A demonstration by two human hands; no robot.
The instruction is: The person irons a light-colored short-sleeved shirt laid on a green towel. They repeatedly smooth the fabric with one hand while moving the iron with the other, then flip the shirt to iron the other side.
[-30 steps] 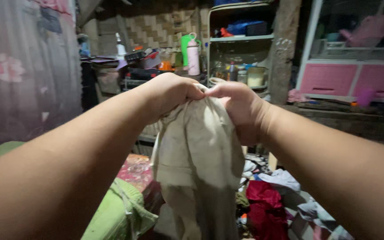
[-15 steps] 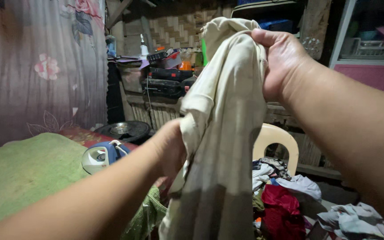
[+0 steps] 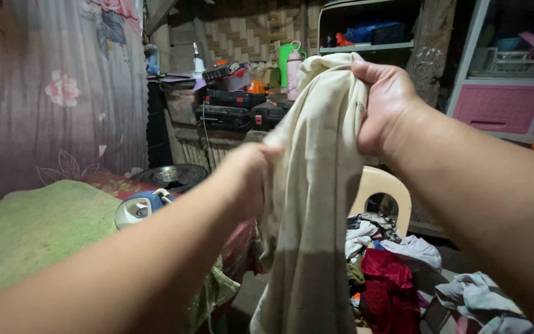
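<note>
Your right hand (image 3: 383, 105) grips the top of a cream-coloured garment (image 3: 316, 204) at head height, fingers clenched over the bunched cloth, while your left hand (image 3: 253, 176) closes on its near edge lower down — a second ago both hands pinched the top together, and half a second ago the left had already dropped to the side of the cloth. It now sits a little higher on that edge, and the garment has come down slightly in front of the shelves, so the cloth hangs long and nearly straight between the two grips, which looks like it is being shaken out or straightened. Below and to the left lies a green padded ironing surface (image 3: 38, 235), with a blue-and-white iron (image 3: 138, 207) resting at its far edge and a dark round pan-like object (image 3: 171, 176) just beyond. Behind the garment stands a pale plastic chair (image 3: 383, 196); a heap of clothes (image 3: 390, 272), some red, some white, spreads over the floor to the right. The dim room shows a floral curtain (image 3: 57, 99), cluttered shelves (image 3: 366, 46) and a pink-fronted cabinet (image 3: 502, 108).
</note>
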